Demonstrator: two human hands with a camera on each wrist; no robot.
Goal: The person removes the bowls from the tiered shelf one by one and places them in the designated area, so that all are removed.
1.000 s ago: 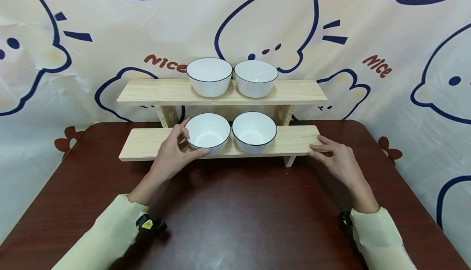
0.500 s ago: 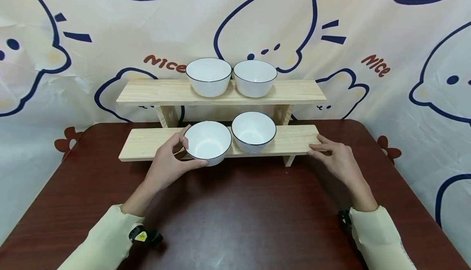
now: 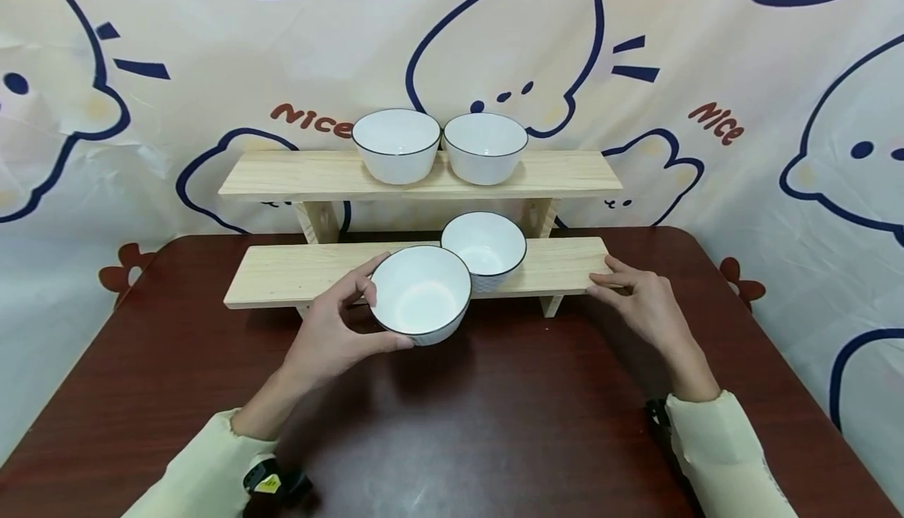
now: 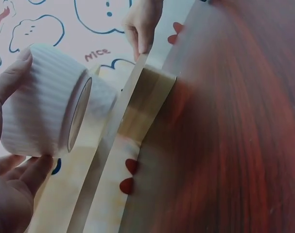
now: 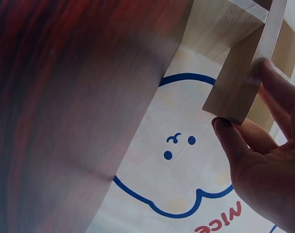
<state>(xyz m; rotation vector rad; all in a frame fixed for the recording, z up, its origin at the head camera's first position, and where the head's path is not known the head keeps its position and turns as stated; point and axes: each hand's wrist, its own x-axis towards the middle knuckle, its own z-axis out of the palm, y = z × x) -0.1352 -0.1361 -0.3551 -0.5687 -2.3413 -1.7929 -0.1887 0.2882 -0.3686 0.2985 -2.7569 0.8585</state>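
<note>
Table [image 3: 494,424] bears wooden rack [image 3: 304,176]; rack bears three bowls [image 3: 486,149].

The front bowl [image 3: 421,292], gripped in the left hand [image 3: 332,333], partly hides the lower shelf [image 3: 282,275] and the bowl behind [image 3: 487,242]; the head view's bottom edge crops the counter [image 3: 523,424].

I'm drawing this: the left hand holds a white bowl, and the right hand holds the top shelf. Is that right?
Not quite: the head view shows the right hand gripping the lower shelf, not the top shelf. The left hand does hold a white bowl.
</note>
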